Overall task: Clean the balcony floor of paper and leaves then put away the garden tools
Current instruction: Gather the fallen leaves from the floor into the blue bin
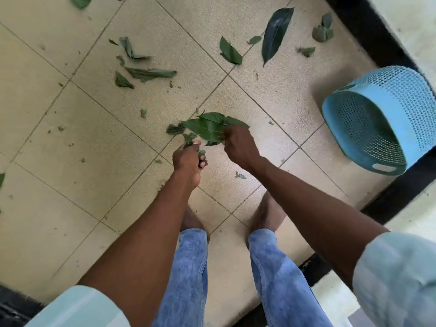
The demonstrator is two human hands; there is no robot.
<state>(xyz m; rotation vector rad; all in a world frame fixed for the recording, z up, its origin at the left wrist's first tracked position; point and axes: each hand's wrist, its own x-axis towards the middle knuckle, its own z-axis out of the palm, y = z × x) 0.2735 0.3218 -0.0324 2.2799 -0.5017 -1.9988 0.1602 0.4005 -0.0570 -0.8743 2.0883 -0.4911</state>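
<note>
Around the hands, scattered leaves; rightward, tipped blue basket.

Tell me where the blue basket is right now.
In the head view, the blue basket lies tipped on its side at the right edge of the tiled floor, beside the dark border strip, right of the right hand.
</note>
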